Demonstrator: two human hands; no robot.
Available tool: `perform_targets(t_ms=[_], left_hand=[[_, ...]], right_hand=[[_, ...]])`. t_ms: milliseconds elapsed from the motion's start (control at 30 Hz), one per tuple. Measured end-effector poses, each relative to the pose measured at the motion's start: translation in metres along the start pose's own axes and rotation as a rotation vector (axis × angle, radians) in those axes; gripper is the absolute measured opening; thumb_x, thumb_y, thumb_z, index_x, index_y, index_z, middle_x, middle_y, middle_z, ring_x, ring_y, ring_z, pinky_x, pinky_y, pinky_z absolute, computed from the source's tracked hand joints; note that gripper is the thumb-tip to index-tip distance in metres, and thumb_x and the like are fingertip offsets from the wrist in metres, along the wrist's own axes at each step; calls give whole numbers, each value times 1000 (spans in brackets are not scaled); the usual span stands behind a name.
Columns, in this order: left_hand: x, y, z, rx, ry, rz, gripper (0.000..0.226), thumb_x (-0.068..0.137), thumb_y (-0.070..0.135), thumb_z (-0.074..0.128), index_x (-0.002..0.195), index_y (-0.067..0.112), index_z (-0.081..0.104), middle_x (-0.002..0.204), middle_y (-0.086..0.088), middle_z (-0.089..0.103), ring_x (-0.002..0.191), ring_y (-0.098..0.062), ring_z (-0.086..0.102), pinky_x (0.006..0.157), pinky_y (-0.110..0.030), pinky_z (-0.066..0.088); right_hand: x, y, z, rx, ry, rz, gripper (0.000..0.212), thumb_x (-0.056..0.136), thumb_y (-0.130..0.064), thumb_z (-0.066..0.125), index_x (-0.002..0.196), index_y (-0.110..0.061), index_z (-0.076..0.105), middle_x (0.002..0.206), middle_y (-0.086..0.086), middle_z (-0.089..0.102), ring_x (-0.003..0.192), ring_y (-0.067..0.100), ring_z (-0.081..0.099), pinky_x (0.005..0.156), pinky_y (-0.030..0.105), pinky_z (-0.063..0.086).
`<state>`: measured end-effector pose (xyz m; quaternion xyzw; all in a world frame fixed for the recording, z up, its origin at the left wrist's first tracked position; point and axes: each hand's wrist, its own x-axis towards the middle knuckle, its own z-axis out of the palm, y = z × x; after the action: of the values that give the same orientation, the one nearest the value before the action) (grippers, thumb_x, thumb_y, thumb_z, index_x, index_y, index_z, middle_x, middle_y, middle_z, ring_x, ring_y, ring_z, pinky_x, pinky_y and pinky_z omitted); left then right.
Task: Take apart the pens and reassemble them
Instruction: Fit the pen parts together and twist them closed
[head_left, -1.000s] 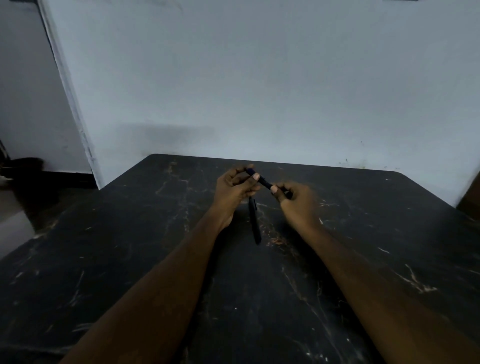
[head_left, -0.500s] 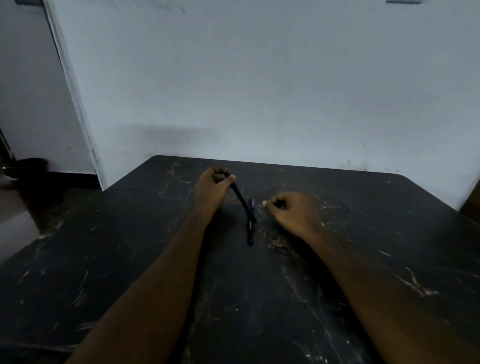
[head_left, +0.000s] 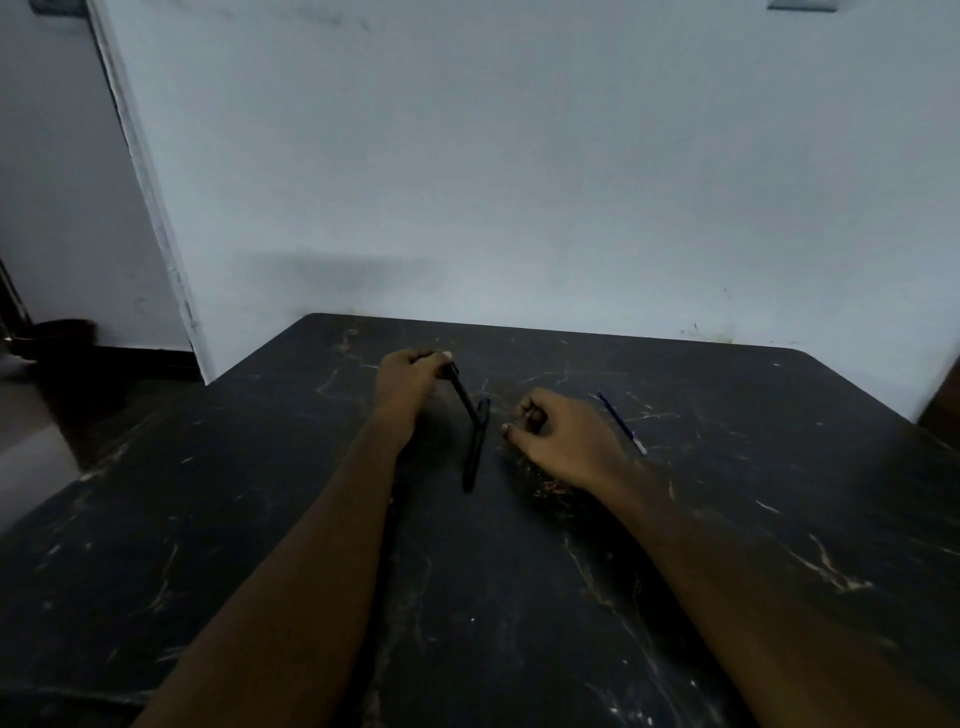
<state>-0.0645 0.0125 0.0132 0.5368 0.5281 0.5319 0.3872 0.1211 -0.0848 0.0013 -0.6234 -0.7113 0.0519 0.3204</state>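
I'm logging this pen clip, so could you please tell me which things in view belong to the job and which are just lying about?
Part of the job:
- pen barrel, in the left hand
- second pen, lying on the table
- refill, lying right of the right hand

Just there:
- table
- wall
- dark object on the floor, far left; too blurred to identify

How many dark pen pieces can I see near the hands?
2: one barrel held slanting in the left hand, one pen lying on the table. The curled right hand may hide more.
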Motion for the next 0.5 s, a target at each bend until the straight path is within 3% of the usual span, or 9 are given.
perform_targets(t_ms=[67,200,267,367,500], left_hand=[[3,-1,-4,-19,9,-16,14,88,26,68,75,22,70,82,2,71,68,-9,61,61,-22,46],[5,-9,-7,261,35,117,12,85,28,70,81,17,72,65,13,61,69,-6,61,68,-28,48],[5,-12,-8,391,16,131,19,84,34,69,87,16,73,76,5,68,83,-18,66,78,-32,53],[3,-13,-10,520,-14,131,28,85,43,66,104,24,74,104,0,74,101,-21,66,96,-42,50],[3,-14,-8,642,-32,137,30,86,48,64,106,27,73,112,0,72,110,-23,61,104,-47,42]], right_hand=[[0,1,1,29,-4,-15,22,83,-47,61,99,-31,59,89,-10,65,80,11,59,68,31,49],[0,-4,6,133,-71,-132,25,88,-36,60,113,-37,62,86,-17,60,75,-5,54,63,16,38],[1,-7,9,105,-106,-206,27,90,-32,58,117,-34,64,88,-15,59,80,0,53,69,20,40],[1,-10,10,-5,-135,-241,25,93,-36,52,114,-31,64,97,-7,57,95,17,51,80,33,43],[0,-10,9,-85,-90,-205,25,91,-53,47,93,-31,60,88,-9,54,89,15,51,69,31,41]])
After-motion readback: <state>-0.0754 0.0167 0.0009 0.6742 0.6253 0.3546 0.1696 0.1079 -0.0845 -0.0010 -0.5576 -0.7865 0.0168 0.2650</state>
